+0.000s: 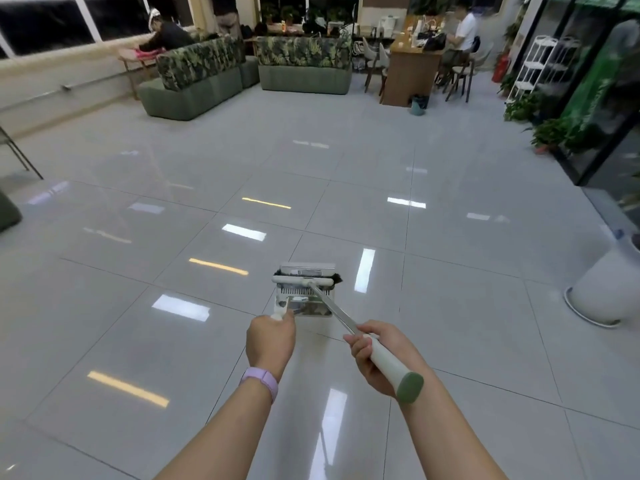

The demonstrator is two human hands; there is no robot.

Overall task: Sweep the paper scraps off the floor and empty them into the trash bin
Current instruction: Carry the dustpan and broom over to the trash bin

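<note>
The left hand (270,341), a lilac wristband (260,381) on its wrist, is curled around the white handle of the dustpan (304,299). The pan sits on the grey tiled floor (138,306) just ahead of both hands, its open mouth facing away from the person. The broom (332,308) runs diagonally from the head, lying crosswise over the pan, back and rightward to its green-capped grip. The right hand (377,358) wraps that grip. A small teal trash bin (419,105) stands far ahead, beside a wooden counter (408,71).

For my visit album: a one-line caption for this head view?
Left hand holds the dustpan, right hand the broom resting across it.
</note>
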